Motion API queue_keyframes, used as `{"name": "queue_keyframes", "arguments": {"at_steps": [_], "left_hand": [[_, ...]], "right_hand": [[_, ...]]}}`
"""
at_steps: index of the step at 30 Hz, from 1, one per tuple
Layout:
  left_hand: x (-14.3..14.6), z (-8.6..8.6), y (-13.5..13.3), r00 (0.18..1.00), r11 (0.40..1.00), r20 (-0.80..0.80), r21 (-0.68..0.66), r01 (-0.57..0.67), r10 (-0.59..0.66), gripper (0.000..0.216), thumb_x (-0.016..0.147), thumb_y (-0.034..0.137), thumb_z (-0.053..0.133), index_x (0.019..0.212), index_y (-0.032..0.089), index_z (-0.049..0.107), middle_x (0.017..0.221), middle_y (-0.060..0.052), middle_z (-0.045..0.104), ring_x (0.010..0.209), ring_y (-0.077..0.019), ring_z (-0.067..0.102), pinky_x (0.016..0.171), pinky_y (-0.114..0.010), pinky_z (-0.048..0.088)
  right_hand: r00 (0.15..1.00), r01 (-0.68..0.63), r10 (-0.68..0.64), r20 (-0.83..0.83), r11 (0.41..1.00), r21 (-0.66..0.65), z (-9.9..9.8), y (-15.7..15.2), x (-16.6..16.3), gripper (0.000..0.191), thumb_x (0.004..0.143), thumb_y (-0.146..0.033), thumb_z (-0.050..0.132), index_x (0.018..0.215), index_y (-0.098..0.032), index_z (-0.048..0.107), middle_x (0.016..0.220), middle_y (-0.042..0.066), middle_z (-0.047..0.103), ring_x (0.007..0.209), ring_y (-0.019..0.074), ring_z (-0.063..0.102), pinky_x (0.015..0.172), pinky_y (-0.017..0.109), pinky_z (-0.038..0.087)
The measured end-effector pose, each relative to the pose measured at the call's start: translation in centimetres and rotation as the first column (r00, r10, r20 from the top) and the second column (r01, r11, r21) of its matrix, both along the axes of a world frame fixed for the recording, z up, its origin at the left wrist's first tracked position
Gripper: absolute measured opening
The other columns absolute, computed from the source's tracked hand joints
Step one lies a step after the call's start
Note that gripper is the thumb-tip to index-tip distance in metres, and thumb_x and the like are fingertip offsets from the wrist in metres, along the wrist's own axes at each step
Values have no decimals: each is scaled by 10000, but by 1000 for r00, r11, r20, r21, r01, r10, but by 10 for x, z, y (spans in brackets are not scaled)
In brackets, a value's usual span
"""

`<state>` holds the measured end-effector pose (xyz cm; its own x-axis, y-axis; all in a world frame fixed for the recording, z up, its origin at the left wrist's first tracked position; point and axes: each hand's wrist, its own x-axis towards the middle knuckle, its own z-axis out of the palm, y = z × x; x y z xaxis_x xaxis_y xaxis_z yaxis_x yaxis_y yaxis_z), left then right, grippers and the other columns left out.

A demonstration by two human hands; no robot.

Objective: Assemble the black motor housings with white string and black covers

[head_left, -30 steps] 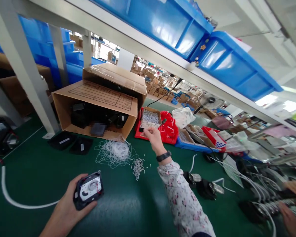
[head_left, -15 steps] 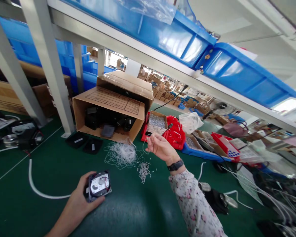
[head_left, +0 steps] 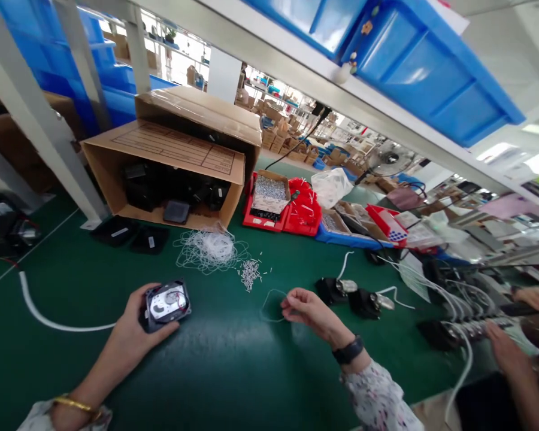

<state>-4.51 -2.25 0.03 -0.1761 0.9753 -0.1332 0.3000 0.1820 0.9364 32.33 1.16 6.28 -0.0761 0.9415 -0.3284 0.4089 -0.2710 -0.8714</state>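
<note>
The module [head_left: 166, 304] sits in the lower middle-left of the frame, a small black square housing with a white plate and a thin red wire on its open face; the left hand [head_left: 132, 323] holds it just above the table [head_left: 215, 371], the fingers wrapped around its left and lower edges, thumb on the near side. It looks light and stiff, a hard plastic shell; the exposed wire and plate seem delicate, so I judge the safe grip is on the outer rim of the housing, not on the face.

To the right of it, near the centre, the right hand [head_left: 308, 308] pinches a thin pale tie [head_left: 272, 305] between thumb and forefinger; the tie curves in a loop to the left of the fingertips. It appears very light and springy, a little slippery, easy to lose; holding it close to the end gives more control.

Behind, in the middle of the frame, lies a pile of ties [head_left: 209, 248] and a scatter of small pins [head_left: 250, 274]; above them a box [head_left: 175, 167] lies open on its side with dark parts inside. Red trays [head_left: 287, 209] stand right of the box. In the far right of the frame the hands of another person [head_left: 505, 353] work among white cables [head_left: 453, 305]; blue bins [head_left: 422, 66] sit on the shelf in the upper right.
</note>
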Motion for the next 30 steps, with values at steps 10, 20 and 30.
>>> {"name": "queue_keyframes", "arguments": {"at_steps": [10, 20, 30], "left_hand": [[0, 0, 4, 998, 998, 66, -58, -9, 12, 879, 505, 504, 725, 1254, 233, 354, 1213, -121, 441, 1077, -375, 488, 907, -548, 445], [46, 11, 14, 923, 951, 233, 70, 300, -308, 781, 564, 316, 782, 1214, 245, 355, 1228, -96, 464, 1108, -314, 500, 957, -474, 416], [50, 10, 17, 856, 904, 290, 159, 398, -428, 861, 518, 128, 801, 1246, 226, 350, 1203, -80, 502, 1079, -268, 518, 943, -397, 409]], "right_hand": [[854, 13, -173, 490, 950, 313, -29, 12, 48, 141, 765, -277, 552, 773, -157, 624, 726, 45, 622, 676, 188, 563, 659, 307, 432], [735, -205, 1, 678, 953, 222, -45, 33, -1, 128, 693, -81, 592, 616, -163, 531, 722, 40, 557, 779, 194, 502, 704, 278, 365], [859, -421, 233, 456, 827, 372, 87, 7, -71, 138, 876, -253, 429, 747, -203, 435, 680, -16, 530, 641, 138, 506, 612, 244, 364]]}}
